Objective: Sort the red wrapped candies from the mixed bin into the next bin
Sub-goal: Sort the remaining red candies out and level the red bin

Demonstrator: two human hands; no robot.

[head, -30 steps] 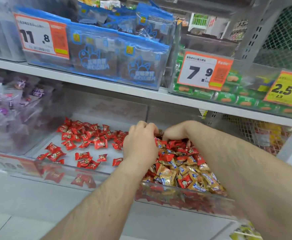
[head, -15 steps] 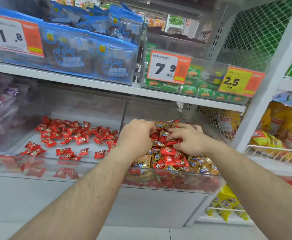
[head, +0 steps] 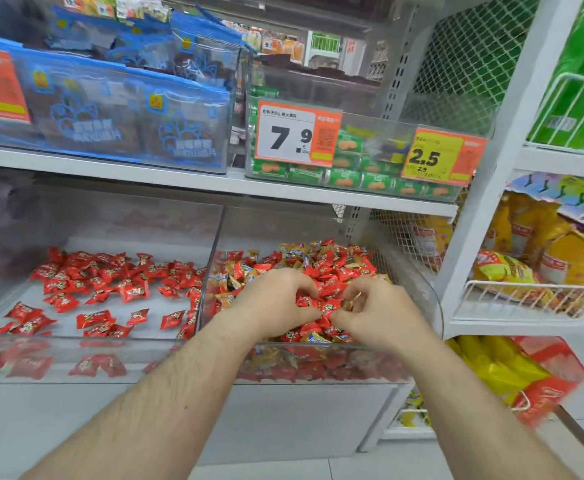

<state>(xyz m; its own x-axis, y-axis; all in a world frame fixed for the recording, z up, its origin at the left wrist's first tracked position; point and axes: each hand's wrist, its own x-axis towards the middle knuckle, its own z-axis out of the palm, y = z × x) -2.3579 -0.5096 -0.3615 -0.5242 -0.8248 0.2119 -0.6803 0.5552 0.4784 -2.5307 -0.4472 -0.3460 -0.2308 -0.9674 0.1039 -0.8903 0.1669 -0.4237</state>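
Two clear plastic bins stand side by side on the lower shelf. The mixed bin (head: 418, 271) on the right holds a heap of red and gold wrapped candies (head: 328, 263). The left bin (head: 210, 244) holds only red wrapped candies (head: 96, 285), spread thinly. Both my hands are inside the mixed bin, on top of the heap. My left hand (head: 276, 299) has its fingers curled down around red candies. My right hand (head: 377, 311) pinches red candies between thumb and fingertips. The two hands almost touch over the heap.
A white shelf (head: 197, 183) hangs low over the bins, carrying blue snack bags (head: 127, 116), green packs and orange price tags (head: 295, 133). A white upright post (head: 484, 188) stands right of the mixed bin, with wire baskets of yellow bags (head: 526, 289) beyond it.
The view has swung to the right, so the bins sit further left. My right hand has drawn back toward me and now pinches candies close to my left hand.
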